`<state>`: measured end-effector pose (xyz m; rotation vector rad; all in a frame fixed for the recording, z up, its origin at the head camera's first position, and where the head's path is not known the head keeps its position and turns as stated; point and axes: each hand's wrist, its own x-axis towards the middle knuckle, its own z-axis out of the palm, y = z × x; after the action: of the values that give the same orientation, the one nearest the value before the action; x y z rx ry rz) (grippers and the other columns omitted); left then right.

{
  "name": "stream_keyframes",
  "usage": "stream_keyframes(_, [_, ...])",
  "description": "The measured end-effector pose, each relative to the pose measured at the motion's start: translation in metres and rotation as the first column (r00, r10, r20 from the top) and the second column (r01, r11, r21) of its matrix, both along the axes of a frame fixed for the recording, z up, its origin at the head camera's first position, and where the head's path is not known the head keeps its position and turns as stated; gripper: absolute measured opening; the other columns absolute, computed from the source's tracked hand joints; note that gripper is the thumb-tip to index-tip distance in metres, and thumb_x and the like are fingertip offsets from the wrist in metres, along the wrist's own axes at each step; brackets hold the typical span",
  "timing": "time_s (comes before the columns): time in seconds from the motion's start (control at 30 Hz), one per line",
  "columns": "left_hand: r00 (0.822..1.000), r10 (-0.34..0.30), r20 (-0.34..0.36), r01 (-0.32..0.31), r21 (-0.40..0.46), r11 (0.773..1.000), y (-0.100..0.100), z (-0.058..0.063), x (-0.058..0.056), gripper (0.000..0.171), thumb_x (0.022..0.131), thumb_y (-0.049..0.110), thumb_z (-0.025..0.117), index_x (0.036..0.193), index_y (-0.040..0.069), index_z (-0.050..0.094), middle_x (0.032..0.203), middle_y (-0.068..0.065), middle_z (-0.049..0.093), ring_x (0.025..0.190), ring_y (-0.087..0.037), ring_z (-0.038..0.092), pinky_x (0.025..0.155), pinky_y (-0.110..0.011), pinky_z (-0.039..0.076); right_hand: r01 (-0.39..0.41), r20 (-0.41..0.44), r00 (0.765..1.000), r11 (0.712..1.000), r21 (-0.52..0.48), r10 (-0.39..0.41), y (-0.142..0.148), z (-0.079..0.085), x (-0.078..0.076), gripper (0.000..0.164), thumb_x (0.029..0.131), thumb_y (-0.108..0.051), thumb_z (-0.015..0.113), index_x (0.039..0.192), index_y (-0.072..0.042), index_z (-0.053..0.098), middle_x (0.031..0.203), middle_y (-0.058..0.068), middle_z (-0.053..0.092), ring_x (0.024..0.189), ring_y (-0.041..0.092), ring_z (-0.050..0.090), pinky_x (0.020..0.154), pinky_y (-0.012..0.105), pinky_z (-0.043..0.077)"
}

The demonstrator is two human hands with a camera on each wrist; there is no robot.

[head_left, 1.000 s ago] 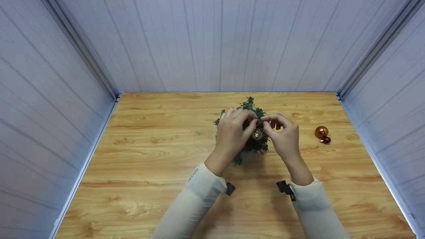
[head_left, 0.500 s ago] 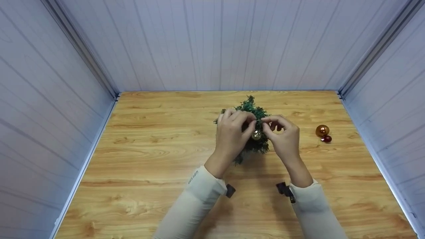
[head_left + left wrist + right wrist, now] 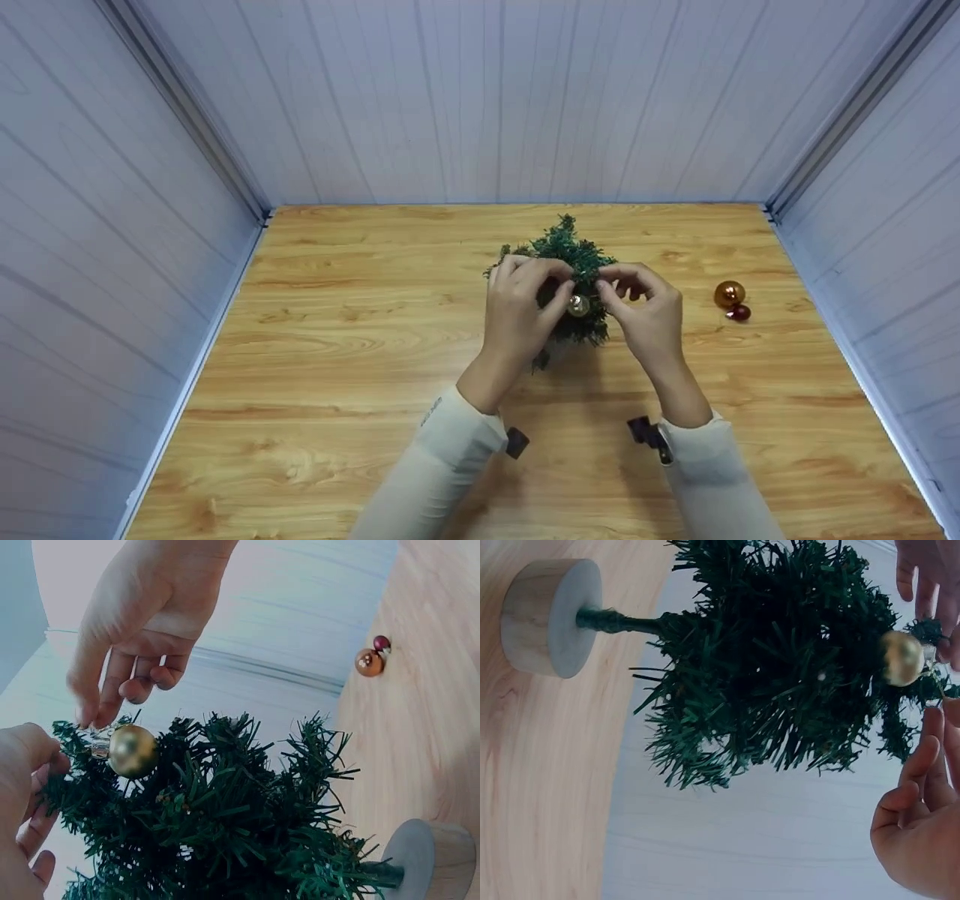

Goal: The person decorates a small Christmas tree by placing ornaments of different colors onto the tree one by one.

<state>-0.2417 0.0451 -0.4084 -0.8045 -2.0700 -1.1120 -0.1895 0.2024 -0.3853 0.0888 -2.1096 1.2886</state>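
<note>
A small artificial Christmas tree [image 3: 562,244] stands on a round wooden base [image 3: 551,619]. A gold bauble [image 3: 133,751] with a clear cap hangs by the tree's top; a thin gold string [image 3: 937,682] runs from the cap. My right hand [image 3: 651,311] pinches this string between thumb and index finger, its other fingers curled loosely. On the opposite side, my left hand [image 3: 517,307] pinches twigs at the treetop with thumb and fingers. Needles partly hide those fingertips. In the head view the hands cover part of the tree.
To the right on the wooden table [image 3: 337,375] lie an orange-gold bauble [image 3: 729,294] and a smaller dark red bauble [image 3: 738,313], side by side. Pale panels [image 3: 480,105] wall the table at the back and both sides.
My hands have drawn slightly apart, the left going left and the right going right. More of the treetop shows between them. The gold bauble has shifted a little to the left.
</note>
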Motion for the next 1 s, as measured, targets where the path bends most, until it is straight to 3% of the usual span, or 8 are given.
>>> stream_keyframes(0.17, [0.999, -0.019, 0.027, 0.016, 0.121, 0.993, -0.015, -0.006, 0.003, 0.013, 0.090, 0.014, 0.069, 0.103, 0.013, 0.070, 0.112, 0.001, 0.070, 0.104, -0.017, 0.057, 0.095, -0.034, 0.043, 0.043, 0.040, 0.998, 0.992, -0.118, -0.038, 0.023, -0.022, -0.013, 0.015, 0.086, 0.006, 0.069, 0.101, 0.006, 0.071, 0.088, 0.006, 0.068, 0.072, 0.006, 0.055, 0.067, 0.019, 0.045])
stream_keyframes(0.3, [0.981, -0.011, 0.192, -0.028, 0.201, 0.979, -0.021, -0.020, 0.011, 0.027, 0.093, 0.017, 0.062, 0.120, 0.013, 0.063, 0.134, -0.005, 0.059, 0.122, -0.023, 0.049, 0.103, -0.045, 0.038, 0.020, 0.096, 0.995, 0.972, -0.235, 0.003, 0.039, -0.033, -0.022, 0.022, 0.094, -0.001, 0.063, 0.114, 0.006, 0.065, 0.106, 0.007, 0.067, 0.092, 0.012, 0.060, 0.082, 0.021, 0.049])
stream_keyframes(0.37, [0.949, -0.021, 0.315, -0.053, 0.224, 0.973, -0.020, -0.030, 0.015, 0.037, 0.095, 0.021, 0.058, 0.132, 0.016, 0.056, 0.147, -0.005, 0.047, 0.133, -0.026, 0.041, 0.107, -0.052, 0.034, -0.014, 0.137, 0.989, 0.960, -0.278, 0.055, 0.044, -0.039, -0.026, 0.028, 0.099, -0.007, 0.057, 0.124, 0.005, 0.060, 0.120, 0.013, 0.063, 0.106, 0.017, 0.059, 0.092, 0.024, 0.047])
stream_keyframes(0.5, [0.842, -0.103, 0.529, -0.059, 0.281, 0.958, -0.014, -0.051, 0.022, 0.053, 0.100, 0.030, 0.049, 0.151, 0.021, 0.037, 0.163, -0.002, 0.019, 0.148, -0.033, 0.020, 0.110, -0.065, 0.024, -0.067, 0.262, 0.953, 0.947, -0.314, 0.154, 0.050, -0.050, -0.033, 0.042, 0.106, -0.022, 0.043, 0.141, 0.000, 0.047, 0.145, 0.016, 0.048, 0.130, 0.025, 0.048, 0.110, 0.037, 0.038])
stream_keyframes(0.6, [0.768, -0.177, 0.616, -0.060, 0.343, 0.937, -0.007, -0.064, 0.024, 0.059, 0.103, 0.037, 0.044, 0.156, 0.020, 0.027, 0.166, -0.002, 0.009, 0.150, -0.035, 0.011, 0.112, -0.067, 0.018, -0.078, 0.370, 0.908, 0.947, -0.312, 0.197, 0.050, -0.060, -0.035, 0.052, 0.108, -0.030, 0.033, 0.150, 0.000, 0.035, 0.155, 0.019, 0.034, 0.141, 0.033, 0.036, 0.116, 0.045, 0.029])
stream_keyframes(0.67, [0.739, -0.202, 0.643, -0.071, 0.372, 0.925, -0.003, -0.071, 0.024, 0.061, 0.104, 0.041, 0.042, 0.157, 0.018, 0.024, 0.166, -0.004, 0.006, 0.151, -0.035, 0.009, 0.113, -0.066, 0.017, -0.071, 0.431, 0.880, 0.953, -0.293, 0.198, 0.048, -0.064, -0.035, 0.055, 0.109, -0.031, 0.029, 0.153, 0.002, 0.027, 0.159, 0.022, 0.026, 0.145, 0.037, 0.028, 0.119, 0.047, 0.022])
stream_keyframes(0.8, [0.726, -0.199, 0.659, -0.096, 0.383, 0.919, 0.003, -0.079, 0.022, 0.061, 0.104, 0.043, 0.040, 0.157, 0.018, 0.025, 0.166, -0.005, 0.006, 0.151, -0.035, 0.008, 0.112, -0.067, 0.016, -0.048, 0.484, 0.858, 0.965, -0.258, 0.172, 0.043, -0.069, -0.034, 0.057, 0.109, -0.028, 0.028, 0.152, 0.008, 0.022, 0.159, 0.025, 0.021, 0.148, 0.038, 0.020, 0.121, 0.046, 0.015])
stream_keyframes(1.0, [0.722, -0.180, 0.668, -0.101, 0.359, 0.928, 0.007, -0.084, 0.014, 0.060, 0.104, 0.042, 0.039, 0.158, 0.020, 0.024, 0.166, -0.004, 0.006, 0.151, -0.035, 0.007, 0.112, -0.067, 0.018, -0.007, 0.466, 0.880, 0.982, -0.187, 0.094, 0.042, -0.073, -0.034, 0.051, 0.108, -0.029, 0.033, 0.144, 0.007, 0.039, 0.152, 0.024, 0.032, 0.142, 0.039, 0.031, 0.117, 0.051, 0.023])
